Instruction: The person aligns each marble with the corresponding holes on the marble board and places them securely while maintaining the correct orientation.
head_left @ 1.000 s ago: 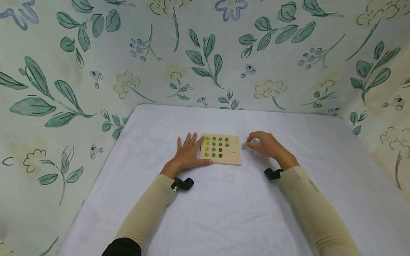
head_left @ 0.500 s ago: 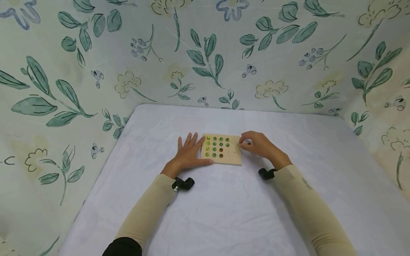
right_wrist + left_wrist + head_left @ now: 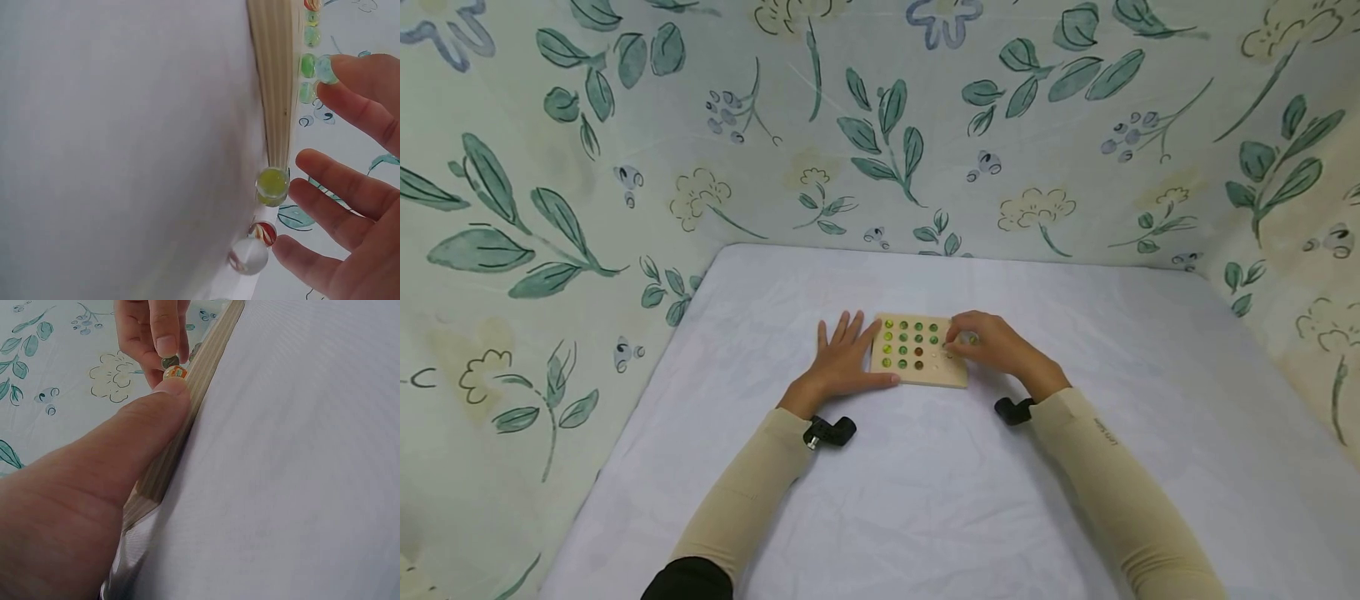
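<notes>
A pale wooden board (image 3: 953, 378) with rows of round hollows lies flat on the white cloth. Several marbles sit in it: yellow-green ones (image 3: 887, 349) on the left, green ones (image 3: 903, 338) beside them, and reddish-brown ones (image 3: 919, 364). My left hand (image 3: 841, 367) rests with spread fingers on the board's left side, its thumb along the near edge. Over the right part of the board, my right hand (image 3: 988, 343) pinches a clear greenish marble (image 3: 325, 69) between thumb and index finger; the other fingers are spread. This hand hides some right-hand hollows.
Loose marbles lie on the cloth by the board's right end: a yellow-green one (image 3: 272, 182), a red-and-white swirled one (image 3: 265, 234) and a clear one (image 3: 249, 257). White cloth (image 3: 917, 483) covers the table; a leaf-patterned curtain (image 3: 880, 125) stands behind it.
My right hand has moved left from the loose marbles beside the board to above its right part, carrying the pinched marble. The left hand has stayed in place.
</notes>
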### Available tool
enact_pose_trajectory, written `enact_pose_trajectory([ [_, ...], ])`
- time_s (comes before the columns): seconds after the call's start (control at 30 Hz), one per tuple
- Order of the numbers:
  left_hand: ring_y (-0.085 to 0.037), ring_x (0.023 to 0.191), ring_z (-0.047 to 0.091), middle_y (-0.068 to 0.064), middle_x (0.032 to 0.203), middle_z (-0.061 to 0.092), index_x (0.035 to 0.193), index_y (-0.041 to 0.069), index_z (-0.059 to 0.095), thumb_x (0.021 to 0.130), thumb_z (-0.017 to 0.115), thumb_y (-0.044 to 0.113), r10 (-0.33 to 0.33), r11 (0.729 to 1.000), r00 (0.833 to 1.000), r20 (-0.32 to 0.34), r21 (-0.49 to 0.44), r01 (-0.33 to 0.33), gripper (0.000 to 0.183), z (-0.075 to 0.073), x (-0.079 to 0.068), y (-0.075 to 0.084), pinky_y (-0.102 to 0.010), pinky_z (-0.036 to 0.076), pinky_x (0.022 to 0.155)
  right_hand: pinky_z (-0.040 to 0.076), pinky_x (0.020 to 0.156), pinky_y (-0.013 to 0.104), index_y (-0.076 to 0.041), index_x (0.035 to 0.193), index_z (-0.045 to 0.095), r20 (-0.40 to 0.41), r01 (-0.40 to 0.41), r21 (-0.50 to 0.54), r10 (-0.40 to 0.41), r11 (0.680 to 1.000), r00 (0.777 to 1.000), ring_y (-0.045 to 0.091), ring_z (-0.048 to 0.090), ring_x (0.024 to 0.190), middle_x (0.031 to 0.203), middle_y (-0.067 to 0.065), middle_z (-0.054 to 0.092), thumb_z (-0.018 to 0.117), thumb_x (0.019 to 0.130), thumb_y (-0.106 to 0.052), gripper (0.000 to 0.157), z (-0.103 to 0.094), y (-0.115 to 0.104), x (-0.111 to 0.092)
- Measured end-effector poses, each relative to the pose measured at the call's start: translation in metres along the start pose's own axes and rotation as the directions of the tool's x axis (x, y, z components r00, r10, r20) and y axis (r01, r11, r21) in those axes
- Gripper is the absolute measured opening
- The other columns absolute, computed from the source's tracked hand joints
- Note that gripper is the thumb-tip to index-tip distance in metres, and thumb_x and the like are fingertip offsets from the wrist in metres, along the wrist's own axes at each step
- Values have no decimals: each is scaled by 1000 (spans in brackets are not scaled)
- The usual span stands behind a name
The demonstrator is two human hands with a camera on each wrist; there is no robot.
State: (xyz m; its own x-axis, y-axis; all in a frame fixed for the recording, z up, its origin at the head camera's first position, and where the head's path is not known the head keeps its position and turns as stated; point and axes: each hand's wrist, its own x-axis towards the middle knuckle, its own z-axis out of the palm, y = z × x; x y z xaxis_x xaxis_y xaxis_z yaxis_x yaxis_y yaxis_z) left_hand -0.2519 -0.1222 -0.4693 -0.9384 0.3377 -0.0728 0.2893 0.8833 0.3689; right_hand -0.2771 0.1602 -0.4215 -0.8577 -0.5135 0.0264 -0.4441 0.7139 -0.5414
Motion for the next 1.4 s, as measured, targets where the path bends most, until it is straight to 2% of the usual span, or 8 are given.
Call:
enact_pose_trajectory([
  [0.37,-27,147,-13,-7,162,-2,157,27,9,70,51,86,3,1000,1000,-1,-5,-3,113,1,1,0,-57,-16,111,33,109,49,-17,93,71,53,4,-9,-3,1000,999,33,45,130,134,14,56,71,89,-19,5,2,-6,2],
  [0.93,-28,147,-12,-9,162,-1,157,25,10,70,51,86,12,1000,1000,-1,-26,-12,114,-1,-1,-1,-57,-16,111,34,109,50,-17,92,71,72,-12,-14,13,1000,997,33,46,129,134,14,56,71,90,-25,8,5,-10,8],
  [1.4,-27,147,-13,-8,162,-2,157,26,9,71,51,85,8,1000,1000,8,-19,-7,112,-3,-2,1,-57,-16,111,35,108,49,-16,91,72,76,-20,-46,23,999,997,34,47,129,134,16,56,70,90,-22,6,6,-12,10],
])
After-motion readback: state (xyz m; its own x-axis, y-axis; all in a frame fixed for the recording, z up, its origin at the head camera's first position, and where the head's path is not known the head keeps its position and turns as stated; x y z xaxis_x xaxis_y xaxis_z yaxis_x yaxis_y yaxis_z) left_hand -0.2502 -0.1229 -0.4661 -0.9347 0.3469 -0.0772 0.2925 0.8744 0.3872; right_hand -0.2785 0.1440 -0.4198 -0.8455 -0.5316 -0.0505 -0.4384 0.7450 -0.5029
